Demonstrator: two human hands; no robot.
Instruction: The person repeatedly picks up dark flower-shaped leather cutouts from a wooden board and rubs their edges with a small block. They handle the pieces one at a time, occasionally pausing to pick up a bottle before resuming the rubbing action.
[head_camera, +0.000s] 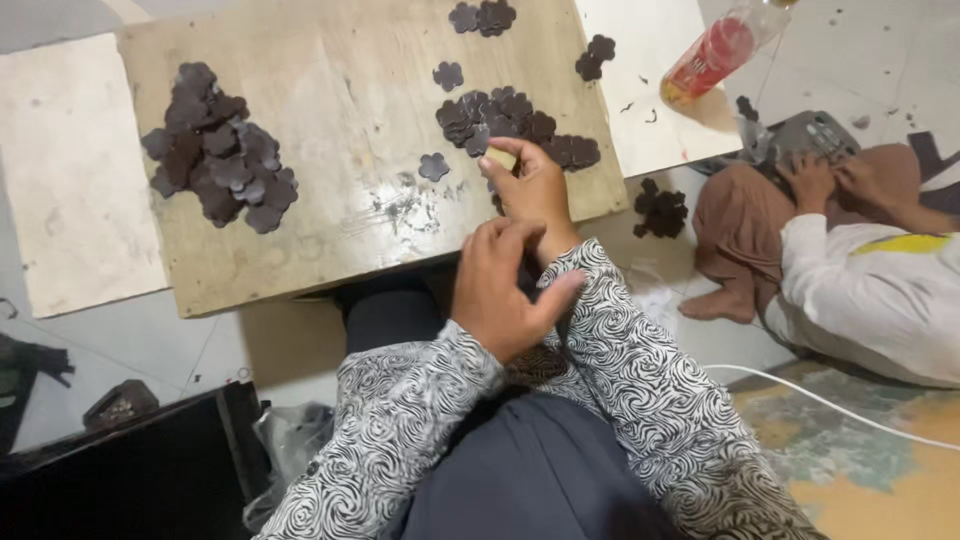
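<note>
A person in sleeves patterned with black and white swirls sits at a low wooden worktop (330, 150) and looks down over both hands. The right hand (535, 190) reaches forward onto the board, its fingers (500, 172) bent around a small pale block (503, 157) that it pinches against the near edge of a heap of dark brown flower-shaped cutouts (510, 118). The left hand (500, 290) sits behind it, nearer the body, resting against the right wrist and sleeve; its fingers are loosely curled and hold nothing that can be seen.

One single flower cutout (433, 166) lies flat just left of the right hand, and another single one (448, 75) lies further up the board. A bigger pile of the same dark cutouts (222, 150) is well apart on the left part of the worktop. A small cluster (482, 16) sits at the top edge, and two more pieces (595, 55) lie on a pale sheet (650, 90) to the right of the board. A further bunch of cutouts (660, 210) lies on the floor just beyond the right corner.

A plastic bottle with a red label (715, 50) lies tilted at the upper right. Another person in a white top and brown trousers (860, 270) sits on the floor at the right, both hands on a grey device (815, 135). A white cable (830, 405) runs across the floor below that person.
</note>
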